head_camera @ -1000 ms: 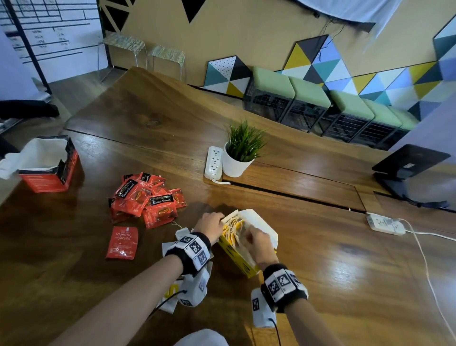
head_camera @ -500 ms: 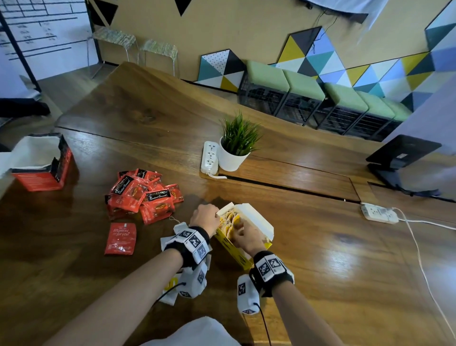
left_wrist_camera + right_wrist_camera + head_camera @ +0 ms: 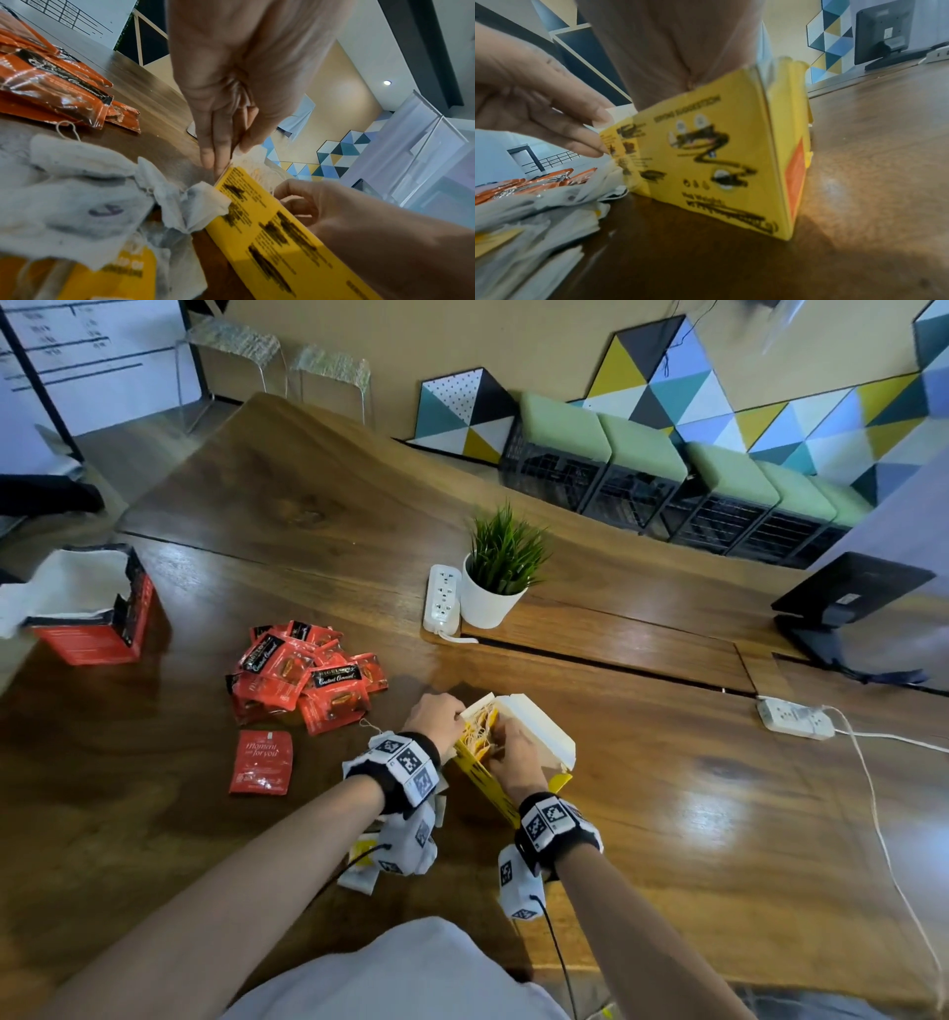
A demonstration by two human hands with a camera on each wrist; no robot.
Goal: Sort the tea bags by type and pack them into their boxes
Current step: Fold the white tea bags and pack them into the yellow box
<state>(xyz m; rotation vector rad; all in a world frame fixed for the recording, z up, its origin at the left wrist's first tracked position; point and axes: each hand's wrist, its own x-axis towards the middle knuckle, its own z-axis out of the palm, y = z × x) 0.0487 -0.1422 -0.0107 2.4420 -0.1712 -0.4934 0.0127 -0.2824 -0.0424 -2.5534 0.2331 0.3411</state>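
Observation:
An open yellow tea box [image 3: 480, 775] stands on the wooden table [image 3: 719, 814], its white lid [image 3: 539, 726] tipped back. Paper tea bags with strings [image 3: 480, 731] fill it. My left hand [image 3: 436, 717] pinches the box's left rim between thumb and straight fingers [image 3: 218, 150]. My right hand [image 3: 516, 752] reaches into the box from above; its fingertips are hidden behind the yellow wall [image 3: 718, 162]. Loose white tea bags [image 3: 77, 192] with yellow tags lie beside the box under my left wrist. A pile of red sachets [image 3: 303, 675] lies to the left.
One red sachet [image 3: 261, 762] lies apart in front of the pile. An open red box [image 3: 97, 608] stands at the far left. A potted plant [image 3: 495, 577] and a power strip [image 3: 442, 598] sit behind the yellow box. Another strip [image 3: 793, 719] with a cable lies right.
Both hands have stayed at the yellow box. The right hand has shifted slightly within the box opening. The head view has drifted a little.

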